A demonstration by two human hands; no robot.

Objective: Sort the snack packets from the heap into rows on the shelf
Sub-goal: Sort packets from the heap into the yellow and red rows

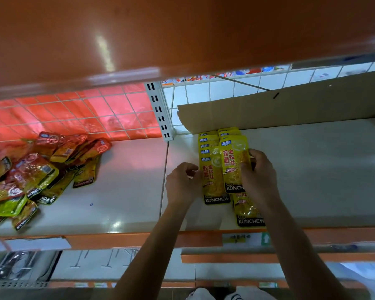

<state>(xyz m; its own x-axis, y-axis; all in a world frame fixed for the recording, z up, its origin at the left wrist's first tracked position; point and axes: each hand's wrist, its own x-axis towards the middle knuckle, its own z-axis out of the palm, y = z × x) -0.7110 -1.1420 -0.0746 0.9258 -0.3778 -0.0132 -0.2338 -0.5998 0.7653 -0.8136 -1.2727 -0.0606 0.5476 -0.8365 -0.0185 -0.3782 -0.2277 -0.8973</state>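
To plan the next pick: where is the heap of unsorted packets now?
In the head view the heap lies on the shelf, far left, before the red mesh, left of the left hand and the yellow rows.

Bare shelf [312, 169] lay right of the yellow rows [212, 172] and between them and the heap [30, 174]; cardboard [290, 109] blocked the back.

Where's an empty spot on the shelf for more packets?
Two bare patches on the pale shelf: one between the heap of red and yellow snack packets and the left hand; a wider one right of the right hand, in front of the brown cardboard sheet. It is crowded at the heap and around the rows of yellow packets.
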